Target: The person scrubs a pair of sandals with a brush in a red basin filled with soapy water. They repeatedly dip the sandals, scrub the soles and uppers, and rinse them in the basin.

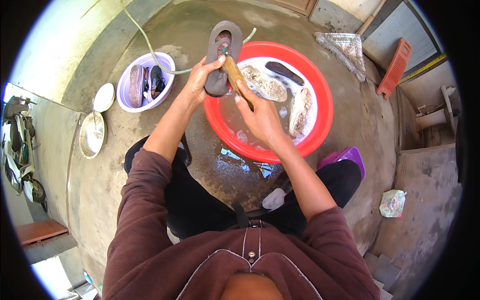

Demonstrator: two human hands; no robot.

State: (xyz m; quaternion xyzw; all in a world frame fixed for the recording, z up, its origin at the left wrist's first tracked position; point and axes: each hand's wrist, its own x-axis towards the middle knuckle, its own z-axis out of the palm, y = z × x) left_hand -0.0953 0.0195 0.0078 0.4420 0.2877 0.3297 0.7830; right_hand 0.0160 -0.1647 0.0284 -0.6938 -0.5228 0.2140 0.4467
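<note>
My left hand (200,79) grips a grey slipper (233,37) by its side, the thumb over its strap. In my right hand (260,116) is a wooden-handled brush (233,71), laid against the slipper; its bristles are hidden. Both are held above the left rim of a red plastic basin (321,108) of soapy water. Inside the basin, a pale shoe with its patterned sole up (264,83), a dark insole-shaped piece (284,72) and a dirty whitish shoe (300,112) lie in the suds.
A lilac basin (123,98) at left holds shoes (137,84); a hose (150,45) crosses it. Further left are a metal bowl (88,140) and a white lid (104,97). A purple container (352,157) is by my right knee. A red plastic washboard (395,69) leans at right.
</note>
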